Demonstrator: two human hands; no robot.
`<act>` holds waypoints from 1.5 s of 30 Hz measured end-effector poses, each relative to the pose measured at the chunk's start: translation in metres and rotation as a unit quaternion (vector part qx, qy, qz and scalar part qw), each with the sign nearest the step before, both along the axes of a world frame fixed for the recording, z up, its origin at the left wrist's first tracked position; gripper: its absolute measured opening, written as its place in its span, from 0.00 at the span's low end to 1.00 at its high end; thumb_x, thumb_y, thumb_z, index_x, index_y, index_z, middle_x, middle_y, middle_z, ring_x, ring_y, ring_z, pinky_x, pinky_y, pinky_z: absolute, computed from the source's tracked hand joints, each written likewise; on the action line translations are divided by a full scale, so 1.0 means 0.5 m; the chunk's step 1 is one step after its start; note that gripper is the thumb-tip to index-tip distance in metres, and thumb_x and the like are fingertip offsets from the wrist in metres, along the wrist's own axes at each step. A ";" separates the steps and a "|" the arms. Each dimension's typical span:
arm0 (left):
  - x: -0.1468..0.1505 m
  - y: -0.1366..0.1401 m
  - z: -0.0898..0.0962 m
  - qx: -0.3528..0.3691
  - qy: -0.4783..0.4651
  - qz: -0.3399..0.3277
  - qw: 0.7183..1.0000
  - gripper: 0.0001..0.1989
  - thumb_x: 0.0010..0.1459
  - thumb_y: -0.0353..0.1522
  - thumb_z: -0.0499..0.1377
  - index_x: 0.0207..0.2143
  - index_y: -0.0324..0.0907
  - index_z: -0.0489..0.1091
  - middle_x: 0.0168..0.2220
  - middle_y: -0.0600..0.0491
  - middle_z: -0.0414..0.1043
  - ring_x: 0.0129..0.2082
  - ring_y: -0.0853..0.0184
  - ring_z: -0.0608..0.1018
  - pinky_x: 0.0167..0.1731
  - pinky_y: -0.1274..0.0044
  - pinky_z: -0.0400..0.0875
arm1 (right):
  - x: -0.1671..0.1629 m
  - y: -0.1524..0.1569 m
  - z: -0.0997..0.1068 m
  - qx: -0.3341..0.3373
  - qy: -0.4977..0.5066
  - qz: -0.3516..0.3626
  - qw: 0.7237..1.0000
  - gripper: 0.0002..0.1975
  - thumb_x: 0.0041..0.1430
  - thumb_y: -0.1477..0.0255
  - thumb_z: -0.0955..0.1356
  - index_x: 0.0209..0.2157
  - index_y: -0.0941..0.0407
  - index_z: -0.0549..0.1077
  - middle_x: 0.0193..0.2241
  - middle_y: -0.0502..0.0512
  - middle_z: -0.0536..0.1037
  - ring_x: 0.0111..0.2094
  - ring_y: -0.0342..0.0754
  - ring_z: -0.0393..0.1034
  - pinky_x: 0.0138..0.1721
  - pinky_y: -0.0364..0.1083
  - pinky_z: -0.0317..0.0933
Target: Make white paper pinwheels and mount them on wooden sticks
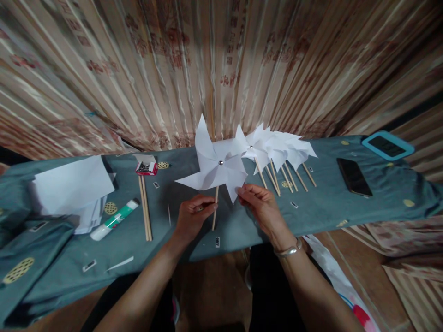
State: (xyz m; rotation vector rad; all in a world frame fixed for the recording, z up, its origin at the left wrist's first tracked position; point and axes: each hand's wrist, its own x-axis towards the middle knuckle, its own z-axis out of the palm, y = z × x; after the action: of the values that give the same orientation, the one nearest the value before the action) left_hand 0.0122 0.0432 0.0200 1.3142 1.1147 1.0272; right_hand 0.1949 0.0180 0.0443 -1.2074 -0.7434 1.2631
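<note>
A white paper pinwheel [209, 154] with a silver pin at its centre is held up above the cloth-covered table. My left hand [195, 214] pinches its wooden stick below the blades. With its fingertips, my right hand [258, 203] grips the edge of the lower right blade; a silver bangle circles that wrist. Just behind and to the right, several finished pinwheels [292, 150] lie overlapping in a row, their sticks pointing toward me.
On the left lie white paper sheets [76, 180], a glue stick [116, 220], loose wooden sticks [145, 210] and a small red box of pins [146, 168]. To the right are a dark phone [355, 176] and a blue-framed tablet [387, 145]. A pleated curtain [221, 69] hangs behind the table.
</note>
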 end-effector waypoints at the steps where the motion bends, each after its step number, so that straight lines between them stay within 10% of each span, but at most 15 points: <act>1: 0.000 0.000 -0.001 0.000 0.004 -0.001 1.000 0.07 0.44 0.36 0.67 0.25 0.42 0.80 0.25 0.54 0.77 0.24 0.70 0.73 0.27 0.79 0.67 | -0.002 0.000 0.000 -0.003 0.006 0.005 1.000 0.14 0.38 0.60 0.80 0.20 0.54 0.78 0.18 0.46 0.73 0.22 0.40 0.62 0.26 0.43 0.55; 29: -0.002 -0.003 -0.003 0.010 -0.011 -0.038 0.999 0.09 0.48 0.38 0.67 0.25 0.40 0.79 0.24 0.55 0.73 0.26 0.69 0.72 0.29 0.78 0.64 | -0.048 0.001 -0.008 0.011 -0.031 0.093 0.995 0.15 0.41 0.56 0.78 0.22 0.53 0.81 0.20 0.49 0.76 0.22 0.41 0.61 0.26 0.44 0.56; 45: -0.003 -0.016 0.014 -0.049 -0.022 -0.077 0.996 0.11 0.45 0.38 0.68 0.19 0.40 0.76 0.23 0.55 0.71 0.25 0.70 0.71 0.28 0.79 0.64 | 0.064 0.042 0.001 0.100 -0.124 -0.162 0.974 0.14 0.40 0.62 0.78 0.32 0.52 0.82 0.30 0.51 0.82 0.33 0.45 0.72 0.37 0.47 0.66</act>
State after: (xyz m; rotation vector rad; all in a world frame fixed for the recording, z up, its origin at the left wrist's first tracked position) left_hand 0.0108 0.0351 0.0272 1.2710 1.0024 0.8732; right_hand 0.2269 0.0392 0.0448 -1.2728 -0.7957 0.7606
